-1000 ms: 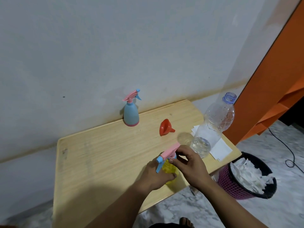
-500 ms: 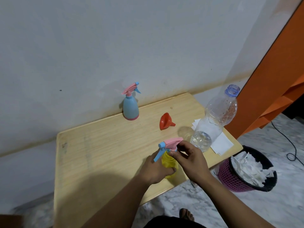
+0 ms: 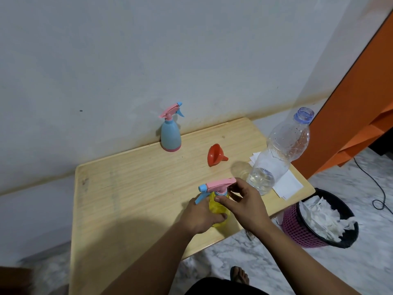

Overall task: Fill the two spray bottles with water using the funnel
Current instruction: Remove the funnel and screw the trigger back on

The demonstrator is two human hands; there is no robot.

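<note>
The wooden table (image 3: pixel 131 199) is carrying everything, and the big clear water bottle (image 3: pixel 280 150) is standing uncapped near its right edge, partly on some white paper slips (image 3: pixel 287 184), with only a little water sitting in the bottom. The blue spray bottle (image 3: pixel 170 135) is waiting at the back edge by the wall, head on. You're working on the yellow spray bottle (image 3: pixel 219 206) near the front edge: your left hand (image 3: pixel 202 213) is wrapping closed around its body, and your right hand (image 3: pixel 244 201) is pinching thumb and fingers on the collar under the pink spray head (image 3: pixel 221 185), looks like you're twisting it. The orange funnel (image 3: pixel 215 155) is lying on its side between the blue bottle and the water bottle.

Heads up though: that yellow one is sitting really close to the front edge, so a hard twist could skid it off. And your right elbow is swinging near that open, light bottle, so a bump could be tipping it toward the bin (image 3: pixel 319 228).
</note>
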